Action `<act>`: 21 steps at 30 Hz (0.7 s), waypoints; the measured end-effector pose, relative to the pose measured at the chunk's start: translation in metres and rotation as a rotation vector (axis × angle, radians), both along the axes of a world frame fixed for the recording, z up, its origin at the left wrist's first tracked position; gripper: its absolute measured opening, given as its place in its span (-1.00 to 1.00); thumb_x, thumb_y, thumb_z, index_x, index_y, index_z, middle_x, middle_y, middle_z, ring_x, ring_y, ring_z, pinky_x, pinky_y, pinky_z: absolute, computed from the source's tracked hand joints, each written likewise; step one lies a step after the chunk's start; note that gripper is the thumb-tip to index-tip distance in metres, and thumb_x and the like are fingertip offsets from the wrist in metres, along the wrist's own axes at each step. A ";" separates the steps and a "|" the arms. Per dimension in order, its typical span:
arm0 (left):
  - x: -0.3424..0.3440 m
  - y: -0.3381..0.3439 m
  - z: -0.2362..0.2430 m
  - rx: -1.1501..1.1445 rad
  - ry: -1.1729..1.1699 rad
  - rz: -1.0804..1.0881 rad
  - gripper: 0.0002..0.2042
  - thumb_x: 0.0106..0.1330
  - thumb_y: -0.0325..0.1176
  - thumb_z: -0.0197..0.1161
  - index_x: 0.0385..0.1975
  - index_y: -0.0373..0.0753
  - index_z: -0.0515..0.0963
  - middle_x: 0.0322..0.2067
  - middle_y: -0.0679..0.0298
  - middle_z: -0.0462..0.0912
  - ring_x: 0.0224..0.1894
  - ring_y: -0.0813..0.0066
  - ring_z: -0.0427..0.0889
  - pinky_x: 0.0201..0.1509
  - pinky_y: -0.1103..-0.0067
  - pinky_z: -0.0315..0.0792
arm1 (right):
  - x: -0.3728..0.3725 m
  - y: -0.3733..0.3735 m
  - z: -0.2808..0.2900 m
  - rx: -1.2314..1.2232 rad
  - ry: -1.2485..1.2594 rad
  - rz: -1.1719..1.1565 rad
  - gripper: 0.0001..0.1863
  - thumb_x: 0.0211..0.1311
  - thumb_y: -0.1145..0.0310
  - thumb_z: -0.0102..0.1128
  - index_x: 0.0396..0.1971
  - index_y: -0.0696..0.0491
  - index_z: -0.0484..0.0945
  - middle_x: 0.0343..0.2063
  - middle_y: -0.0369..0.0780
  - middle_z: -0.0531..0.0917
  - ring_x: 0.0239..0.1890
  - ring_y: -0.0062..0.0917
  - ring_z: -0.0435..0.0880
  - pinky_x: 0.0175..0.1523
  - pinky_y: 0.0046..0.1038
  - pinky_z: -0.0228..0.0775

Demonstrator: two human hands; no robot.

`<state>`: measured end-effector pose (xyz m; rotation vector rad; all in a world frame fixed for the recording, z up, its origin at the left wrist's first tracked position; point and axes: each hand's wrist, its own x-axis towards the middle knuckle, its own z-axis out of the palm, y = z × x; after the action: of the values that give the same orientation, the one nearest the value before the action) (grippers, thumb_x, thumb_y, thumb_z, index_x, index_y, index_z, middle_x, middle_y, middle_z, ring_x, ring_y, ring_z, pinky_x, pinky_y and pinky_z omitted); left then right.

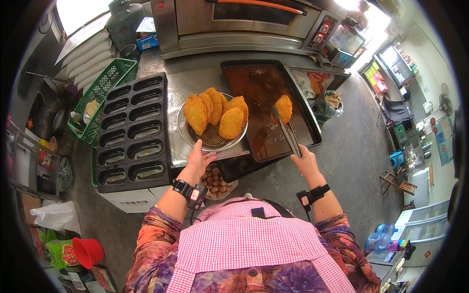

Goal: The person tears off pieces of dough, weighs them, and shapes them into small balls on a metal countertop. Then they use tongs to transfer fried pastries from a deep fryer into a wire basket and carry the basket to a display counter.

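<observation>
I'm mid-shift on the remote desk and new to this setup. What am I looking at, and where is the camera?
There is no machine here: these are a person's own two bare hands. The single picture comes from a wide fisheye camera worn on their head, looking down, so edges bend.

The right hand holds metal tongs, which grip a golden-brown piece over a dark tray of brown liquid. The left hand is at the near edge of a wire strainer with more golden-brown pieces; its exact grip is hard to tell.

Left of the metal table sits a black mould with oval hollows.
</observation>
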<state>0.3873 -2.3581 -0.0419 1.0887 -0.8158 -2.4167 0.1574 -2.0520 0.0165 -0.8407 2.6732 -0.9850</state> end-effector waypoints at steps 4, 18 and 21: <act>0.001 0.000 0.001 0.006 0.000 0.006 -0.41 0.37 0.00 0.01 0.13 -0.42 0.15 -0.03 -0.09 0.35 -0.08 0.08 0.51 0.01 0.33 0.50 | 0.005 -0.002 0.007 0.000 -0.044 -0.016 -0.44 0.06 0.34 0.28 0.08 0.22 0.39 -0.66 -0.18 0.55 -0.75 -0.57 0.47 -0.68 -0.44 0.31; 0.001 -0.002 -0.007 -0.009 0.018 -0.001 -0.43 0.36 0.01 0.02 0.09 -0.42 0.20 -0.06 -0.04 0.36 -0.10 0.10 0.53 -0.01 0.32 0.50 | 0.005 0.005 -0.001 -0.029 -0.034 -0.023 -0.45 0.05 0.35 0.28 0.06 0.23 0.40 -0.68 -0.19 0.54 -0.78 -0.58 0.45 -0.69 -0.45 0.29; 0.000 -0.002 -0.008 -0.010 0.016 0.000 -0.43 0.36 0.00 0.02 0.09 -0.43 0.20 -0.09 -0.02 0.36 -0.10 0.11 0.53 -0.01 0.32 0.50 | 0.001 0.007 -0.006 -0.022 0.037 0.010 -0.45 0.05 0.35 0.28 0.06 0.23 0.40 -0.68 -0.19 0.54 -0.78 -0.58 0.44 -0.70 -0.45 0.29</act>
<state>0.3877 -2.3599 -0.0499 1.0647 -0.8224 -2.4156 0.1587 -2.0450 0.0104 -0.8849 2.6909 -1.0085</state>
